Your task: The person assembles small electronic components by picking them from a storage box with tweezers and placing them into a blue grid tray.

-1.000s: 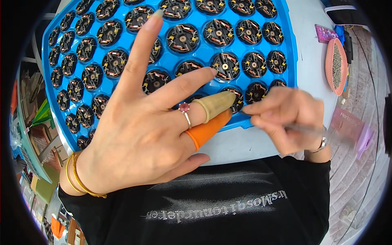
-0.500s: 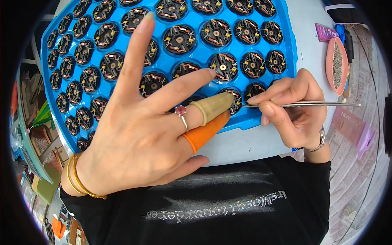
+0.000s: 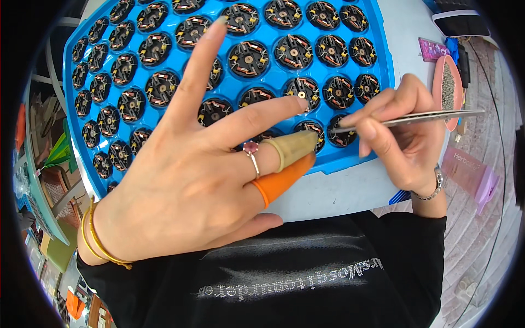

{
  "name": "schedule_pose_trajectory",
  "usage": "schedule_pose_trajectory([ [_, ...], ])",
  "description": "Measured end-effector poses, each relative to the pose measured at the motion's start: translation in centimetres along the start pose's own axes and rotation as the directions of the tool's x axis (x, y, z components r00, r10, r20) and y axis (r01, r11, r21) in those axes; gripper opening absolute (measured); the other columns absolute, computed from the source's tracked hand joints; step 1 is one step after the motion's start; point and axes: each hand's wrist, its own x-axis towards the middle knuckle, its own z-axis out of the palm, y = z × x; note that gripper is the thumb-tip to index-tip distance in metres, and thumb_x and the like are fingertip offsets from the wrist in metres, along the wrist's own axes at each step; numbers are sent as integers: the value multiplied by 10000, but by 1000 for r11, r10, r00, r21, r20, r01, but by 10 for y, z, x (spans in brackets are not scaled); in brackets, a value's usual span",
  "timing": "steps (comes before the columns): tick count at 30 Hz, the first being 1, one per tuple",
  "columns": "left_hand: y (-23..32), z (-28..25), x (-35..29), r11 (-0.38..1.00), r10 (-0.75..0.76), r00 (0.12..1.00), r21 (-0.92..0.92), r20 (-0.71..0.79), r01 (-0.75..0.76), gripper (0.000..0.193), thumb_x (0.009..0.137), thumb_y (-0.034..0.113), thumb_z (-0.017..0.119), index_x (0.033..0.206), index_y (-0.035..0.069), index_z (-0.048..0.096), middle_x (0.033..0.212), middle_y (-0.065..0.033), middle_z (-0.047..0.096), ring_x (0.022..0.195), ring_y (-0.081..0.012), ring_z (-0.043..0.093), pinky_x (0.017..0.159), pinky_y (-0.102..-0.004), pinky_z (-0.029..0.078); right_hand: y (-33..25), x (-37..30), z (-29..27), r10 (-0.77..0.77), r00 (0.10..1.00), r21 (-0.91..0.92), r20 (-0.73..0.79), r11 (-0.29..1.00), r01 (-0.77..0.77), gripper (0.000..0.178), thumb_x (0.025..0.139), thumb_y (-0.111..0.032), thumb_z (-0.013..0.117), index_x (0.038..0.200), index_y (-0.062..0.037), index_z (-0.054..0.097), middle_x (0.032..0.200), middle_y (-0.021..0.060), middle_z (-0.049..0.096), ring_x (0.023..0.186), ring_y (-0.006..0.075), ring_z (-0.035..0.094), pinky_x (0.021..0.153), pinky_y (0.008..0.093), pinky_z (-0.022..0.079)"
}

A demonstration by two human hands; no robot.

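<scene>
A blue plastic tray (image 3: 350, 156) holds rows of round black parts, each fitted with small red and yellow components and thin wires. My left hand (image 3: 202, 169) lies over its near side with fingers spread, hiding several parts. Two of its fingers wear rubber finger cots, one beige (image 3: 298, 147) and one orange (image 3: 284, 180); their tips rest at the edge of a black round part (image 3: 319, 136) in the nearest row. In my right hand (image 3: 404, 136) is a pair of metal tweezers (image 3: 426, 116), pinched between thumb and fingers. The tweezer tips are over the neighbouring round part (image 3: 344, 139).
A pink dish (image 3: 441, 82) of small grey bits stands right of the tray, near a phone-like device (image 3: 462, 24) and a purple packet (image 3: 433, 50). A pinkish-clear bottle with a lilac cap (image 3: 484, 186) is farther right. A dark cable (image 3: 492, 82) runs down the right side.
The tweezers have lifted off the part by my left fingertips and shifted right, tilting upward at the back end. My left hand has stayed on nearly the same parts while the view shifted slightly.
</scene>
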Motion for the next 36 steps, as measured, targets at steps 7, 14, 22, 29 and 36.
schedule_pose_trajectory([
  [7,-16,-3,-5,1000,-11,1000,15,-12,11,566,670,577,671,1052,161,714,1213,15,626,1308,-244,447,1090,-715,-30,4,26,8,-72,996,-113,-42,991,67,172,882,-9,626,866,-14,454,830,172,653,591,63,549,542,169,456],
  [14,-22,-1,-1,1000,-14,1000,-20,10,14,565,679,583,668,1052,161,714,1209,12,629,1306,-246,449,1090,-714,-35,8,29,8,-124,992,-217,1,969,121,175,881,-6,624,864,-11,450,826,175,655,575,64,542,528,166,455],
  [22,-24,-3,-2,997,-54,997,-47,48,56,553,687,588,666,1063,185,716,1196,10,643,1281,-250,480,1081,-723,-44,6,31,8,-25,998,-72,-58,997,21,192,892,-25,619,857,-25,431,836,172,670,570,58,539,523,164,459],
  [29,-19,-5,1,996,-81,994,-27,77,84,560,663,570,679,1072,189,714,1198,16,640,1272,-247,486,1084,-725,-30,11,32,8,-20,1000,-73,-21,997,18,196,886,-36,636,869,-19,442,851,191,674,581,65,558,534,167,468],
  [36,-12,-8,4,994,-114,990,7,83,114,563,636,544,695,1077,193,713,1200,22,636,1262,-247,491,1096,-719,-6,13,35,4,37,999,56,32,998,-39,188,887,-48,637,875,-28,451,836,197,669,541,67,552,511,169,464],
])
